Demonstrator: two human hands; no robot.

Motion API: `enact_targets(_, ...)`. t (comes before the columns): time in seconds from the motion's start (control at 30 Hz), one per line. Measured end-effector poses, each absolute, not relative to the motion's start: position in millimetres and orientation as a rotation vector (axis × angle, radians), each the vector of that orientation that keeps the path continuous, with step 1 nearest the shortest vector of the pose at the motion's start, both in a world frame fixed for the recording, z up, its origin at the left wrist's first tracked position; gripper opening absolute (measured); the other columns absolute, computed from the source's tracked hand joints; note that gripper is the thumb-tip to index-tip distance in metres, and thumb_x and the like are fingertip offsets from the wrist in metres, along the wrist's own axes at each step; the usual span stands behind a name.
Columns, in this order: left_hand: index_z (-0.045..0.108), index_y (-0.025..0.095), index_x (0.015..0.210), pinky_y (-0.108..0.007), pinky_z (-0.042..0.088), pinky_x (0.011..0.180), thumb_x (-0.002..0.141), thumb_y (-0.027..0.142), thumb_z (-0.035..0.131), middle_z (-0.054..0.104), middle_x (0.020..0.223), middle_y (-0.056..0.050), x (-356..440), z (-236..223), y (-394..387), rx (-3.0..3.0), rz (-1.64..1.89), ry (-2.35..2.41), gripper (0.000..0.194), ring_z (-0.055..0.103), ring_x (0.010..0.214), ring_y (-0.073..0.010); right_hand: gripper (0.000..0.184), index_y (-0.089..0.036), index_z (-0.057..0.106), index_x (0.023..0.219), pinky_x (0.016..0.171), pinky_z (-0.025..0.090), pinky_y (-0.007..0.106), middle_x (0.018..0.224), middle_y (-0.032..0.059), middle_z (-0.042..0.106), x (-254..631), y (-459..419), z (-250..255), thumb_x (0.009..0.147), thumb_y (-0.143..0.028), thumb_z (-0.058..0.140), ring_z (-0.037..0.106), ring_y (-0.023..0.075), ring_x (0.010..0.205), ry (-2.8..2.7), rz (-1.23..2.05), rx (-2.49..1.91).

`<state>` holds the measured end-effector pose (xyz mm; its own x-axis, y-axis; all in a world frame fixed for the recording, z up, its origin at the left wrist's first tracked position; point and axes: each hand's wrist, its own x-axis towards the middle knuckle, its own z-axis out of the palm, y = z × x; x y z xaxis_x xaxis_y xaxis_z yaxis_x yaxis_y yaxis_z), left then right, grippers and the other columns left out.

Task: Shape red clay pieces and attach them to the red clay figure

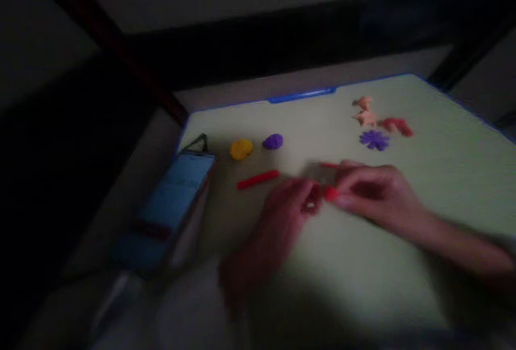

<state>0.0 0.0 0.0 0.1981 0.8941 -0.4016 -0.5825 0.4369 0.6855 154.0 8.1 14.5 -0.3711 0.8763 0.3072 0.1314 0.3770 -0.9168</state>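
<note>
My right hand [373, 191] pinches a small lump of red modelling clay [331, 194] between thumb and fingers. My left hand [292, 199] is curled close beside that lump, its fingertips drawn together; motion blur hides what, if anything, they hold. Just past the right fingers a thin red strip [329, 165] shows on the table. A red clay roll [258, 179] lies left of and beyond my left hand. Farther back are a yellow clay lump [241, 149] and a purple clay lump [273, 141].
On the table [403, 205], at the far right, lie a purple flower shape [374, 140], peach-coloured shapes [366, 118] and a reddish piece [398, 126]. A blue box-like case [177, 188] stands along the left edge. A blue strip [302, 95] marks the back edge. The scene is dim.
</note>
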Motion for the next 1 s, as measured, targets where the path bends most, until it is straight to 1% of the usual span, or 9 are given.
enact_targets(0.07,0.064,0.015,0.066,-0.019,0.042,0.057,0.068,0.017,0.066,0.065,0.069,0.001,-1.5,1.6,-2.3,0.469,1.119,0.878,0.004,0.058,0.062,-0.0074,0.002,-0.017,0.065,0.074,0.053,0.043,0.023,0.068,0.0000,0.056,155.8,5.2,12.6,0.075,-0.014,0.065,0.053,0.0093,0.061,-1.829,0.886,-0.846)
enact_targets(0.2,0.068,0.017,0.071,-0.023,0.045,0.063,0.067,0.022,0.069,0.067,0.075,0.000,-4.3,0.7,-4.6,0.588,1.144,0.881,0.007,0.059,0.068,-0.0094,0.006,-0.014,0.066,0.081,0.054,0.043,0.022,0.070,0.0018,0.057,157.6,-0.2,12.5,0.076,-0.013,0.065,0.054,0.0090,0.063,-1.969,0.604,-0.795)
enact_targets(0.3,0.070,0.019,0.075,-0.025,0.045,0.066,0.063,0.027,0.072,0.068,0.072,0.000,-6.6,-3.7,-5.0,0.681,1.108,0.881,0.014,0.058,0.066,-0.0100,0.006,-0.012,0.066,0.082,0.053,0.044,0.020,0.072,0.0028,0.058,157.6,-2.5,15.0,0.076,-0.011,0.065,0.054,0.0085,0.064,-2.034,0.504,-0.787)
enact_targets(0.37,0.071,0.019,0.077,-0.024,0.044,0.064,0.062,0.027,0.073,0.067,0.069,0.000,-7.8,-7.2,-5.1,0.732,1.076,0.872,0.018,0.057,0.064,-0.0094,0.006,-0.012,0.065,0.081,0.054,0.045,0.019,0.072,0.0027,0.058,157.3,-3.0,16.9,0.075,-0.011,0.065,0.054,0.0083,0.064,-2.046,0.463,-0.784)
enact_targets(0.47,0.071,0.020,0.077,-0.022,0.043,0.062,0.060,0.024,0.075,0.068,0.069,0.001,-8.2,-10.9,-5.4,0.779,1.050,0.866,0.018,0.057,0.062,-0.0081,0.005,-0.011,0.066,0.079,0.055,0.045,0.019,0.071,0.0027,0.057,156.5,-3.0,19.1,0.074,-0.010,0.066,0.054,0.0078,0.064,-2.052,0.427,-0.772)
enact_targets(0.57,0.071,0.020,0.075,-0.021,0.043,0.063,0.058,0.022,0.076,0.069,0.070,0.002,-7.2,-11.2,-5.2,0.751,1.050,0.843,0.017,0.058,0.063,-0.0076,0.005,-0.010,0.066,0.080,0.054,0.045,0.019,0.072,0.0035,0.058,155.4,-3.2,20.2,0.075,-0.011,0.066,0.055,0.0082,0.065,-2.061,0.440,-0.758)
enact_targets(0.67,0.071,0.021,0.073,-0.022,0.045,0.065,0.058,0.025,0.077,0.069,0.070,0.002,-6.4,-8.6,-4.6,0.654,1.044,0.759,0.017,0.059,0.067,-0.0087,0.011,-0.014,0.067,0.083,0.053,0.045,0.022,0.071,0.0022,0.059,155.5,-3.3,19.2,0.072,-0.014,0.068,0.055,0.0092,0.062,-1.985,0.517,-0.789)
enact_targets(0.83,0.070,0.022,0.072,-0.018,0.043,0.059,0.056,0.026,0.078,0.068,0.067,0.004,-6.8,-4.8,-3.9,0.540,1.008,0.657,0.018,0.058,0.061,-0.0059,0.020,-0.021,0.067,0.085,0.060,0.046,0.028,0.070,-0.0006,0.059,158.5,-2.7,15.0,0.068,-0.012,0.071,0.054,0.0111,0.062,-1.846,0.609,-0.788)
enact_targets(1.0,0.070,0.022,0.069,-0.019,0.042,0.059,0.051,0.024,0.081,0.068,0.065,0.004,-8.8,-4.0,-4.0,0.571,0.989,0.663,0.021,0.057,0.061,-0.0062,0.016,-0.021,0.066,0.082,0.059,0.044,0.027,0.071,-0.0002,0.057,158.2,-2.5,14.5,0.071,-0.009,0.066,0.053,0.0106,0.064,-1.790,0.829,-0.772)
